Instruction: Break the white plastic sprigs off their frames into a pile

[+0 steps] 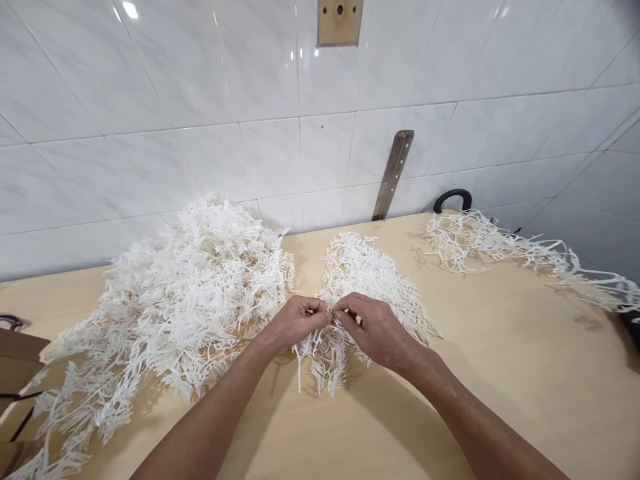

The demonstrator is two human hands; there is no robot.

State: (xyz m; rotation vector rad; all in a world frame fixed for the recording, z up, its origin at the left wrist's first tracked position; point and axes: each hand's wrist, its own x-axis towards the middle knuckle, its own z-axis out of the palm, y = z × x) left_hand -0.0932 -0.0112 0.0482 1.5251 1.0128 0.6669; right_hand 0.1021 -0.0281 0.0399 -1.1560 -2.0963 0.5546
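My left hand (303, 320) and my right hand (367, 327) meet fingertip to fingertip at the middle of the table. Both pinch a white plastic feathery sprig (325, 363), whose fronds hang below my fingers; the exact grip point is mostly hidden. Just behind my right hand lies a pile of small white fronds (370, 270). Left of my left hand rises a larger, tangled heap of white branched sprigs (195, 287), spilling toward the table's front left.
Bare white stems (465, 240) lie along the right side, by a black curved handle (453, 195). A metal strip (393, 175) leans on the tiled wall (270, 157). A cardboard box (20, 360) stands at the left edge of the wooden table (510, 360).
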